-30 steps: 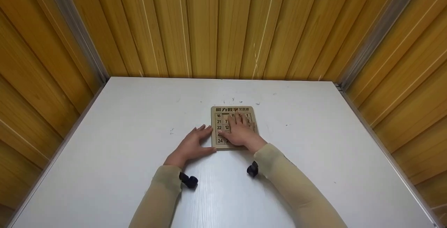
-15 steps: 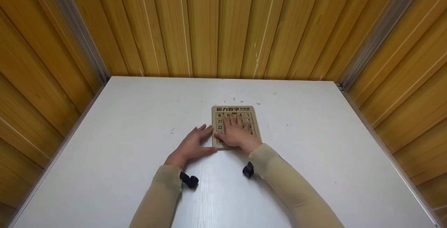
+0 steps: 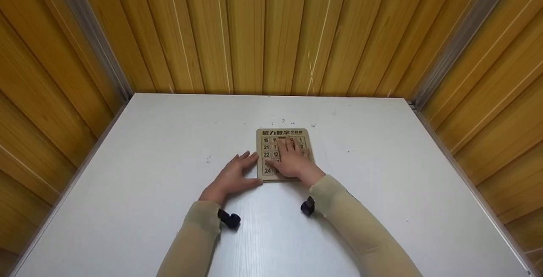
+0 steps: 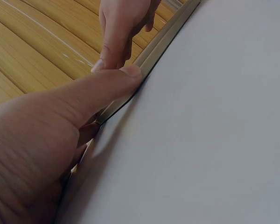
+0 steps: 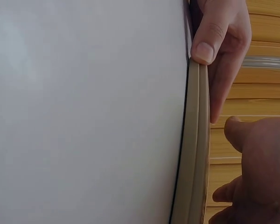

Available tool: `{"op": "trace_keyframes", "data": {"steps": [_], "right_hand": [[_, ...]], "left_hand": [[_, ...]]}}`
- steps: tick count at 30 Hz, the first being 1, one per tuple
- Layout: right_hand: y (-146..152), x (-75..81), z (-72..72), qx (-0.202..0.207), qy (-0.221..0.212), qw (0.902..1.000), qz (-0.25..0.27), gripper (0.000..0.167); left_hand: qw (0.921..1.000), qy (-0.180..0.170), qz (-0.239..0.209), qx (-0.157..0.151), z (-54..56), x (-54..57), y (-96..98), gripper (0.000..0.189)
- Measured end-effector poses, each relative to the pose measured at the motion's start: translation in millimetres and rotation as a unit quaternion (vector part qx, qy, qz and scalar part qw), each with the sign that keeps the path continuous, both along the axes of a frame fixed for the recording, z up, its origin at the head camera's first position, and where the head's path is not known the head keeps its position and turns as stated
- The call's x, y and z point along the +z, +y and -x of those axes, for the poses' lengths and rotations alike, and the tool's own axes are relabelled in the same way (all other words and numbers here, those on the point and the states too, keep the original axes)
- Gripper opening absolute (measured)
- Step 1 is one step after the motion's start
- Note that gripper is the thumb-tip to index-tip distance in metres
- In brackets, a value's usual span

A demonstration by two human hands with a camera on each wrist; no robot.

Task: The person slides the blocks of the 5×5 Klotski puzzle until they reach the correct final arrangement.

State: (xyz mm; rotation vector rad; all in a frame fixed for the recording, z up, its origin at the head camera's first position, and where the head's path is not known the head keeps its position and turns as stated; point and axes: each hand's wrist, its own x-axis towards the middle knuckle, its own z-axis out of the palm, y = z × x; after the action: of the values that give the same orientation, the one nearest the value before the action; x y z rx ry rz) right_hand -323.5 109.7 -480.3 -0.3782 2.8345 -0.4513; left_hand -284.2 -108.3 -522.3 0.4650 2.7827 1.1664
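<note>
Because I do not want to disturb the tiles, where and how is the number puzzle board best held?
The number puzzle board is probably best gripped by its left edge and right edge, coming from both sides. It lies flat on the table, but its thick, straight rim rises above it. The left hand touches the left edge.

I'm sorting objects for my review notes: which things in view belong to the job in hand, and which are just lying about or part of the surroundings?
In the job:
number puzzle board
numbered tiles in it
left hand, touching the board's edge
right hand, over the tiles

Surroundings:
white table under the board
wood-look wall
black wrist cameras, worn
</note>
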Motion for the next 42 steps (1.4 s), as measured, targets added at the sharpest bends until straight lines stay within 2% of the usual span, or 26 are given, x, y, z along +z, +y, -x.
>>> {"op": "trace_keyframes", "data": {"steps": [7,15,31,42], "right_hand": [[14,-5.0,4.8,-0.020,0.000,0.9998,0.003,0.090],[14,-4.1,1.5,-0.016,-0.001,0.9999,0.002,0.089],[-3,-5.1,0.2,0.004,-0.008,0.9999,-0.014,0.090],[13,-2.6,0.4,-0.014,-0.005,0.9999,0.007,0.090]], "left_hand": [[1.0000,0.000,-0.001,0.002,-1.4,1.1,-0.6,0.086],[1.0000,0.008,-0.002,-0.004,-1.1,0.5,-0.7,0.086],[1.0000,0.000,0.002,0.002,-0.9,0.1,0.7,0.084],[1.0000,0.003,0.003,-0.001,-1.3,0.1,-0.8,0.086]]}}
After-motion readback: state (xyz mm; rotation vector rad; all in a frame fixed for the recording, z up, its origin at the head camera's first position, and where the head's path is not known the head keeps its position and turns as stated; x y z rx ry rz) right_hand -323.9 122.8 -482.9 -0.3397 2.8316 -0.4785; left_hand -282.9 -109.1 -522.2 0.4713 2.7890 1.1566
